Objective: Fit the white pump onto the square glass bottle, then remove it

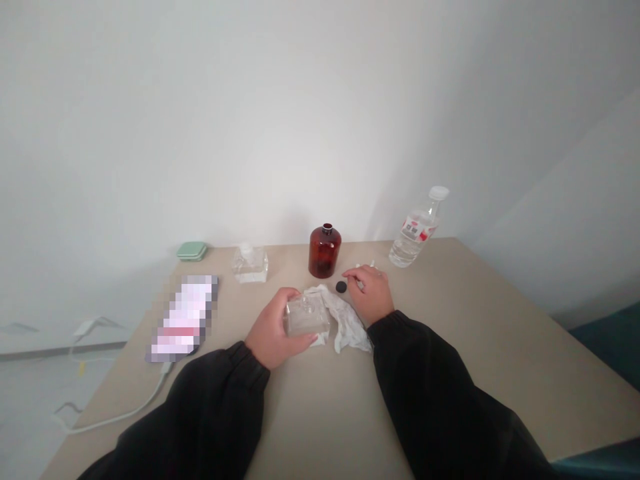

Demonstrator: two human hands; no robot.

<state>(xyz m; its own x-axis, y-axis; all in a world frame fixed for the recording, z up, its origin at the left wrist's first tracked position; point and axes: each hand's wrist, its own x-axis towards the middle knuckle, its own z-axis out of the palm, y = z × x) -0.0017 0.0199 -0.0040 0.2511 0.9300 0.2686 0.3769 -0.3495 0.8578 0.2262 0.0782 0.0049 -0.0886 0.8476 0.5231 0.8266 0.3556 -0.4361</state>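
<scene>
My left hand point(273, 330) is wrapped round a clear square glass bottle point(306, 317) that rests low over the table. A crumpled white tissue point(345, 319) lies just right of it. My right hand point(373, 293) is closed, pinching a thin white stick-like item point(364, 268) that I cannot name. A small black cap point(341, 287) lies on the table just left of that hand. Behind it stands an open amber glass bottle point(325, 251).
A second clear glass bottle point(249, 264) stands at the back left, with a green case point(191, 251) beyond it. A plastic water bottle point(418, 228) stands back right. A phone point(183, 317) on a white cable point(115, 417) lies at left on the beige table point(475, 347).
</scene>
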